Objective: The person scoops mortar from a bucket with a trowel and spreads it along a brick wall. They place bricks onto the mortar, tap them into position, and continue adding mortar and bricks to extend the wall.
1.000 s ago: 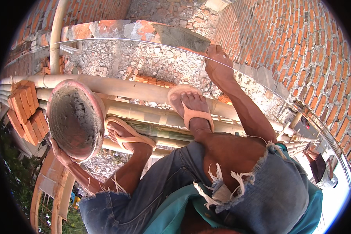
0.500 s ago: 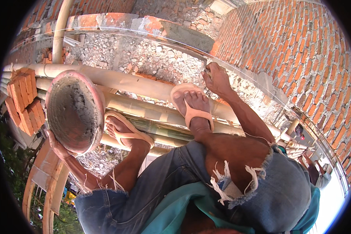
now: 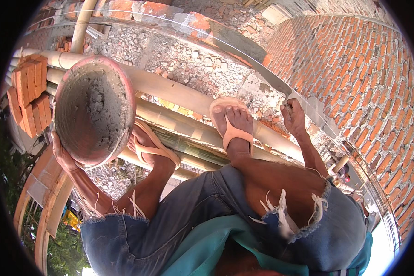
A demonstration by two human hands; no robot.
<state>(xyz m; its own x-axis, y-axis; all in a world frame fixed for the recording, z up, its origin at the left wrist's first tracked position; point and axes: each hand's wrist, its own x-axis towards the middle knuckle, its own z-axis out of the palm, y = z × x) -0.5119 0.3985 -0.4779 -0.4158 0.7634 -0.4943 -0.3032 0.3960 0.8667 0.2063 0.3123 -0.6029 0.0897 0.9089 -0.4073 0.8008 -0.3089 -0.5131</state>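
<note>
My left hand (image 3: pixel 63 154) grips the lower left rim of a round, reddish bowl (image 3: pixel 62 124), fingers partly hidden behind it. Grey wet mortar (image 3: pixel 103 99) coats its inside, thickest along the middle and right. The bowl tilts toward me over the bamboo poles. Out to the right, beside the wall edge, my right hand (image 3: pixel 293 118) is closed around the handle of what looks like a trowel (image 3: pixel 275 81). Its thin grey blade stretches up and left along the wall top, seen nearly edge-on.
Bamboo poles (image 3: pixel 179 95) lie under my sandalled feet. Stacked orange bricks (image 3: pixel 30 87) sit left of the bowl. A low brick wall (image 3: pixel 200 23) with a taut string runs ahead; rubble (image 3: pixel 184 64) covers the ground below. A tall brick wall (image 3: pixel 345 60) rises at the right.
My right hand has moved right along the wall, bringing the trowel with it. The bowl has shifted slightly up and right in view, still in my left hand.
</note>
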